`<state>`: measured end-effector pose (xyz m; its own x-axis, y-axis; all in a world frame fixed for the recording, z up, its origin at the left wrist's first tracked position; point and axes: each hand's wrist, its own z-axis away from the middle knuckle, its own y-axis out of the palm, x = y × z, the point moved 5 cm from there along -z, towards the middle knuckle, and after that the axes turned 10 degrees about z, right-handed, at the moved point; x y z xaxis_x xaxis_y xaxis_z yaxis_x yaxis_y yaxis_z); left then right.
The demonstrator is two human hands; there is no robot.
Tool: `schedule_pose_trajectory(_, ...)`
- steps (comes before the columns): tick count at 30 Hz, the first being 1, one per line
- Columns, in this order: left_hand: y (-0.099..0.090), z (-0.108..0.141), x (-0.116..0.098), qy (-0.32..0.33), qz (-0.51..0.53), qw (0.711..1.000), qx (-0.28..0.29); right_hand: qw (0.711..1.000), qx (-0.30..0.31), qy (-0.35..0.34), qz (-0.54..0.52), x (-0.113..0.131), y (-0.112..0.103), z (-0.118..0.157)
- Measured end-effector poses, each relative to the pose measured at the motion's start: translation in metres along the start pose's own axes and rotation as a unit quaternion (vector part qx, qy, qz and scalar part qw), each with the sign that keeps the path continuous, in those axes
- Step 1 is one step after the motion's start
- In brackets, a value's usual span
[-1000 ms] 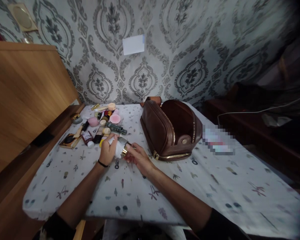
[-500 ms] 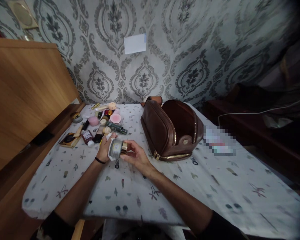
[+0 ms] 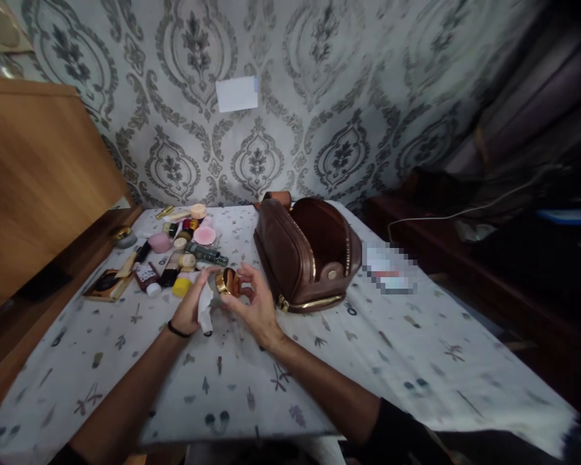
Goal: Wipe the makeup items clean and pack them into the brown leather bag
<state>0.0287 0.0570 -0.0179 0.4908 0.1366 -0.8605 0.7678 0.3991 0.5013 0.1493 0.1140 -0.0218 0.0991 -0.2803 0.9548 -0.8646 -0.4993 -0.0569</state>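
Observation:
Between my two hands is a grey cosmetic jar with a shiny gold lid [image 3: 228,282]. My left hand [image 3: 193,302], with a black band at the wrist, is closed on the jar's body with a white tissue [image 3: 205,314] against its side. The fingers of my right hand [image 3: 257,303] curl round the gold lid. Just left of my hands lie a yellow cap [image 3: 181,287], a dark red bottle with a white cap [image 3: 146,276] and a dark green tube [image 3: 207,252].
An unzipped brown leather bag [image 3: 295,258] stands right of my hands. Several cosmetics, including a pink compact [image 3: 204,236] and a gold-edged palette [image 3: 105,286], are spread at the table's left. A blurred-out packet [image 3: 388,270] lies right of the bag. A wooden cabinet [image 3: 43,181] borders the left side.
The jar has been turned so its gold lid faces more toward me, and its label no longer shows. The tissue hangs lower. The whole view has shifted, moving things leftward in it.

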Motion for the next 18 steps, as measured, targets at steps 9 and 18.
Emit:
schedule_pose_trajectory(9, -0.001, -0.001, 0.003, 0.047, -0.089, 0.995, -0.011, 1.0, 0.022, 0.002, 0.017, 0.002, 0.001, 0.0)
schedule_pose_trajectory(18, 0.001, 0.007, -0.014, 0.17, -0.278, 0.945, -0.04, 0.999, 0.024, 0.011, 0.026, 0.003, 0.003, -0.001)
